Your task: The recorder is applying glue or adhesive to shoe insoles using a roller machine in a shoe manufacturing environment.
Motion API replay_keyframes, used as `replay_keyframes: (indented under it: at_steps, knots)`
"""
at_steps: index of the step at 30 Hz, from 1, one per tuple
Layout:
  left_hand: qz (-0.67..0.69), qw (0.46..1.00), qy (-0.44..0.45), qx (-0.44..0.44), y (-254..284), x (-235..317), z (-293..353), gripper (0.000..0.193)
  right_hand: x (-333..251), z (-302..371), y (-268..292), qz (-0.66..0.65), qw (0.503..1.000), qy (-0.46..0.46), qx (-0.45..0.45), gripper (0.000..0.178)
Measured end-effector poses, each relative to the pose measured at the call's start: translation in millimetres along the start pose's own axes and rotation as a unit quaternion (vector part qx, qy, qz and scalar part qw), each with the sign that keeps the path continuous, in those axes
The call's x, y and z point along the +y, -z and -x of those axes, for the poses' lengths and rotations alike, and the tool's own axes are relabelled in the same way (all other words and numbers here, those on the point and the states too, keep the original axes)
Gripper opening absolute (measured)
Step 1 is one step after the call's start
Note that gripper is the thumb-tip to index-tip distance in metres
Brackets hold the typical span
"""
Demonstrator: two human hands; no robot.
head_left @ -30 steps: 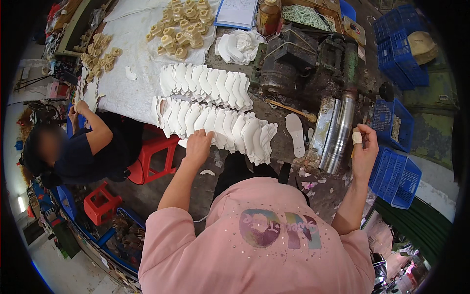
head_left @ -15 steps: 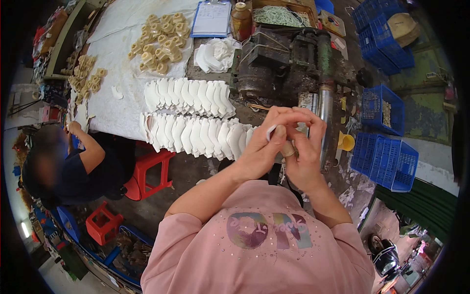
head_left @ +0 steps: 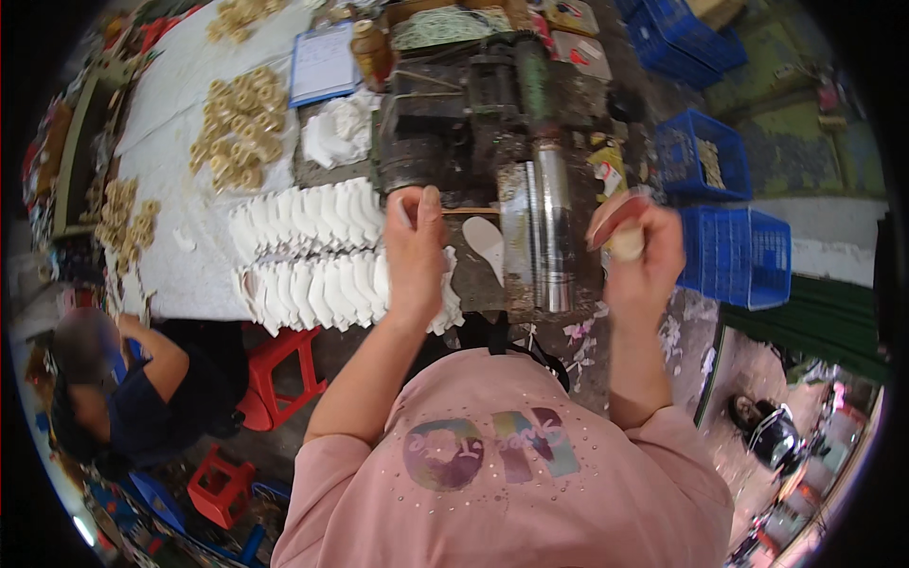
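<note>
My left hand point(head_left: 414, 251) is closed at the right end of the white rows, with a small white piece point(head_left: 407, 214) between its thumb and fingers. Off to the right, beyond a shiny metal cylinder point(head_left: 555, 227), my right hand point(head_left: 646, 251) is raised with curled fingers. Motion smears it; a tan, rounded shape point(head_left: 627, 242) shows at its thumb, and I cannot tell whether it is a cover or something held. Between the hands a flat white sole-shaped piece point(head_left: 485, 246) lies on the bench. Curved white pieces point(head_left: 317, 289) stand packed in two rows on the left.
A dark, greasy machine point(head_left: 426, 123) stands ahead. Tan ring-like parts point(head_left: 241, 128), a blue clipboard point(head_left: 322, 64) and a brown bottle point(head_left: 371, 55) are farther left. Blue crates point(head_left: 737, 256) line the right. A person point(head_left: 156, 388) sits at left, near a red stool point(head_left: 279, 379).
My hands, together before, are now apart: the left near the white rows, the right out to the right. The sole-shaped piece now shows between them. The whole view has shifted.
</note>
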State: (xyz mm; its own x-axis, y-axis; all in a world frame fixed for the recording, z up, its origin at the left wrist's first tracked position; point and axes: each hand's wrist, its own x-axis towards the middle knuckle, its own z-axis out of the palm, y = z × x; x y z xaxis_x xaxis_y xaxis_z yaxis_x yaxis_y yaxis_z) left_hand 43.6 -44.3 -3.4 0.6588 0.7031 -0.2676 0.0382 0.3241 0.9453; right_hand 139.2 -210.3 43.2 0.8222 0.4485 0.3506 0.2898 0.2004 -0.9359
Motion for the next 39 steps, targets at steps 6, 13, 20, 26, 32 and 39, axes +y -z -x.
replay_keyframes:
  at_steps: [6,13,20,26,32,39]
  knots:
    - [-0.274,0.940,-0.136,-0.149,-7.5,-26.4,11.5,0.018,19.8,-22.3,64.6,0.502,0.811,-0.199,-0.224,0.010]
    - [-0.322,0.914,-0.222,-0.106,-28.2,-32.6,10.1,0.014,40.7,-2.5,46.0,0.481,0.869,-0.041,-0.109,0.014]
    - [-0.283,0.932,-0.219,0.057,81.5,-38.6,-5.6,0.011,36.6,0.1,41.6,0.326,0.930,-0.165,-0.052,0.018]
    - [-0.624,0.734,-0.262,0.062,232.0,-59.5,-2.1,0.014,41.4,1.0,39.5,0.300,0.943,-0.139,-0.029,0.021]
    - [-0.688,0.713,-0.097,-0.092,247.8,-73.6,15.9,0.014,34.6,-0.1,26.1,0.264,0.954,-0.137,0.016,0.019]
    - [-0.127,0.983,-0.069,-0.111,116.5,-9.0,8.3,0.037,2.7,10.2,-40.7,0.276,0.941,0.070,-0.182,0.018]
